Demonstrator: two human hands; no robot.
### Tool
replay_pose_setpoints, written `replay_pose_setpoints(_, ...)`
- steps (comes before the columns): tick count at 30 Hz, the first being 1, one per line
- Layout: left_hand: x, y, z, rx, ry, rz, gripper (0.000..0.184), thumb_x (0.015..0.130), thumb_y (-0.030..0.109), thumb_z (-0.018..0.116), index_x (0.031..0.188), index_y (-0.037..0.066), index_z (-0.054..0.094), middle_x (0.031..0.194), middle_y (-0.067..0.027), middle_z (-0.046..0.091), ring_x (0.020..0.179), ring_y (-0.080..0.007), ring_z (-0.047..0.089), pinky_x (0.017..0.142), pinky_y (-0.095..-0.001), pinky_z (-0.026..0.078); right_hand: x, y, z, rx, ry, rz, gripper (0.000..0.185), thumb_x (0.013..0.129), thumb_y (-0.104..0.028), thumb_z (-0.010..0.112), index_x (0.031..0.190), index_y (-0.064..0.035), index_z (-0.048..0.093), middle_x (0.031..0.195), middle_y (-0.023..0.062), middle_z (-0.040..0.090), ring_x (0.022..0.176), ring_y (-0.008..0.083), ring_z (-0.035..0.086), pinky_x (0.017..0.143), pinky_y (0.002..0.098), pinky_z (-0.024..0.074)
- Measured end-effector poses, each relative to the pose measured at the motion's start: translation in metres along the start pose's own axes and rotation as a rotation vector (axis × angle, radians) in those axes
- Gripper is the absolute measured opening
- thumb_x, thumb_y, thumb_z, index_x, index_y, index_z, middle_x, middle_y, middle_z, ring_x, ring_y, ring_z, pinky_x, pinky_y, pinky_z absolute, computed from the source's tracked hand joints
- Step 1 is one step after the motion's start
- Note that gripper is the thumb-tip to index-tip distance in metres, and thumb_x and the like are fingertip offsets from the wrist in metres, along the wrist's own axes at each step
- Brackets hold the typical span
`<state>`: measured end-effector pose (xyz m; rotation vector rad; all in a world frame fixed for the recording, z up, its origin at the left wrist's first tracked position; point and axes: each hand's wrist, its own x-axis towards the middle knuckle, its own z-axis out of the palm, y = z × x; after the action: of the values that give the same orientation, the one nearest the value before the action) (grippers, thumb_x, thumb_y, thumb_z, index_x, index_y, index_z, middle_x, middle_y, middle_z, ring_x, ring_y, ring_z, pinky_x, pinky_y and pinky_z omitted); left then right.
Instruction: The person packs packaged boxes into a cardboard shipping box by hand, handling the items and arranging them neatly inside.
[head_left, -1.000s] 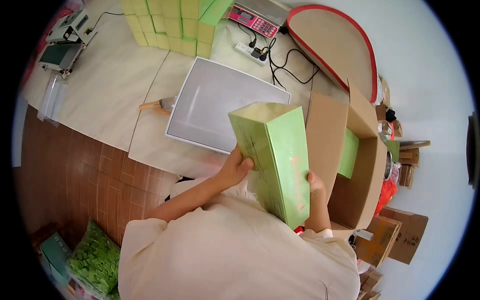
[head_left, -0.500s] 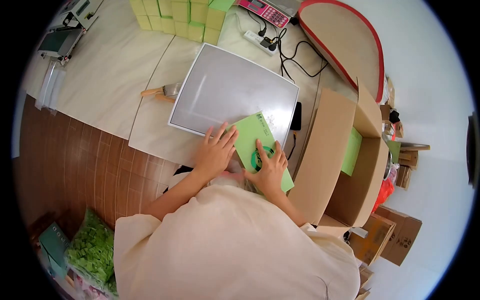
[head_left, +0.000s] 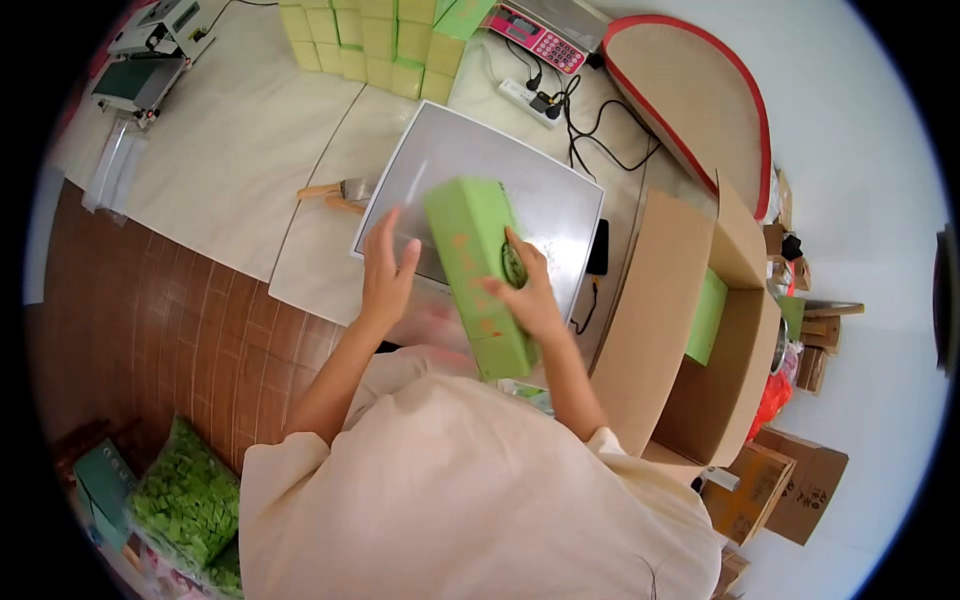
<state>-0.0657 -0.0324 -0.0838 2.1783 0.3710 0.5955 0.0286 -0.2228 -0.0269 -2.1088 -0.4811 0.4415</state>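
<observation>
A long green box (head_left: 470, 270) with faint orange lettering is tilted above the near part of a grey panel with a white rim (head_left: 560, 210). My right hand (head_left: 530, 295) grips the box by its right side, fingers over the dark round mark. To the left of the box, my left hand (head_left: 388, 275) is apart from it, thumb and fingers spread, with nothing in it. The box is slightly blurred. On my right stands an open cardboard carton (head_left: 655, 310), with a green box (head_left: 707, 315) inside it.
Stacked green boxes (head_left: 380, 40) stand at the back, near a pink calculator-like device (head_left: 540, 40) and a power strip (head_left: 528, 102). A wooden-handled tool (head_left: 322, 191) lies left of the panel. A black phone-like object (head_left: 598, 248) lies between panel and carton.
The green box has turned from lying flat-faced under both hands to tilted, its lettered side now showing. My left hand has let go and moved left. My right hand keeps hold.
</observation>
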Motion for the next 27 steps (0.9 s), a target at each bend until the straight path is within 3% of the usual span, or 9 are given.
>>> replay_pose_setpoints(2,-0.012,0.001,0.001,-0.637,0.035,-0.463,0.062,0.092,0.033,0.053,0.141,0.005,0.027,0.136,-0.0152,0.041,0.127,-0.0255,0.037,0.103,-0.0376,0.031,-0.002,-0.011,-0.02,0.715,-0.281,0.38,0.085,0.065,-0.05,0.072,0.137,-0.0154,0.043,0.128,0.0206,0.045,0.113,0.0325,0.047,0.094,0.0456,0.0405)
replay_pose_setpoints(3,-0.015,0.012,-0.003,-0.638,0.037,-0.462,0.062,0.092,0.033,0.053,0.141,0.005,0.027,0.136,-0.0152,0.041,0.127,-0.0255,0.037,0.103,-0.0376,0.031,-0.003,-0.01,-0.025,0.962,-0.359,0.468,0.087,0.065,-0.053,0.071,0.138,-0.0145,0.042,0.128,0.0199,0.046,0.112,0.0307,0.049,0.092,0.0458,0.0416)
replay_pose_setpoints(5,-0.017,0.04,-0.012,-1.174,-0.281,-0.794,0.072,0.09,0.035,0.057,0.142,0.003,0.019,0.133,-0.0136,0.041,0.123,-0.0207,0.04,0.099,-0.0346,0.035,0.0,0.018,-0.017,1.094,-0.298,0.611,0.083,0.066,-0.06,0.067,0.128,-0.0071,0.051,0.125,0.0162,0.052,0.107,0.0283,0.051,0.089,0.0461,0.0417)
replay_pose_setpoints(9,-0.015,0.061,-0.021,-1.29,-0.258,-0.738,0.074,0.087,0.032,0.063,0.139,0.001,0.02,0.13,-0.0125,0.043,0.12,-0.0196,0.042,0.098,-0.0333,0.037,0.012,0.025,-0.01,1.037,-0.432,0.597,0.064,0.082,-0.05,0.056,0.13,-0.0084,0.049,0.122,0.0129,0.055,0.108,0.0274,0.052,0.088,0.0408,0.0432)
replay_pose_setpoints(11,-0.013,0.057,-0.021,-1.262,-0.043,-0.707,0.07,0.086,0.027,0.065,0.135,0.0,0.024,0.126,-0.0126,0.045,0.116,-0.0189,0.044,0.097,-0.0316,0.038,0.016,0.016,-0.012,1.059,-0.502,0.522,0.058,0.088,-0.046,0.052,0.133,-0.0095,0.047,0.123,0.0122,0.054,0.11,0.0265,0.051,0.089,0.0381,0.0438)
replay_pose_setpoints(14,-0.013,0.052,-0.013,-1.113,0.052,-0.676,0.071,0.086,0.024,0.064,0.134,0.001,0.018,0.126,-0.0117,0.04,0.119,-0.0201,0.041,0.098,-0.034,0.038,0.009,-0.028,-0.027,0.503,-0.269,0.244,0.065,0.09,-0.044,0.051,0.14,-0.0063,0.035,0.132,0.0154,0.047,0.12,0.0262,0.044,0.104,0.037,0.0321)
replay_pose_setpoints(17,-0.009,0.062,-0.002,-1.058,0.141,-0.687,0.078,0.086,0.023,0.064,0.137,0.004,0.009,0.131,-0.0104,0.033,0.123,-0.0215,0.037,0.1,-0.0372,0.037,-0.005,-0.019,-0.016,-0.205,-0.157,-0.317,0.099,0.066,-0.049,0.075,0.143,-0.0104,0.027,0.135,0.0265,0.035,0.122,0.0414,0.037,0.102,0.048,0.03)
replay_pose_setpoints(23,-0.01,0.059,0.029,-1.046,0.077,-0.629,0.077,0.088,0.021,0.062,0.135,0.002,0.004,0.132,-0.0153,0.029,0.122,-0.0219,0.035,0.101,-0.0335,0.035,-0.006,-0.028,-0.014,-0.457,-0.004,-0.365,0.113,0.048,-0.038,0.082,0.143,-0.012,0.027,0.131,0.0288,0.029,0.117,0.0473,0.032,0.1,0.0522,0.0271)
replay_pose_setpoints(27,-0.017,0.053,0.034,-0.891,-0.296,-0.742,0.072,0.09,0.029,0.059,0.139,0.0,0.014,0.124,-0.013,0.042,0.111,-0.0198,0.047,0.088,-0.0292,0.044,0.007,0.014,-0.027,-0.479,0.035,-0.328,0.11,0.047,-0.034,0.081,0.142,-0.0139,0.029,0.128,0.0281,0.031,0.117,0.0459,0.033,0.099,0.0519,0.027)
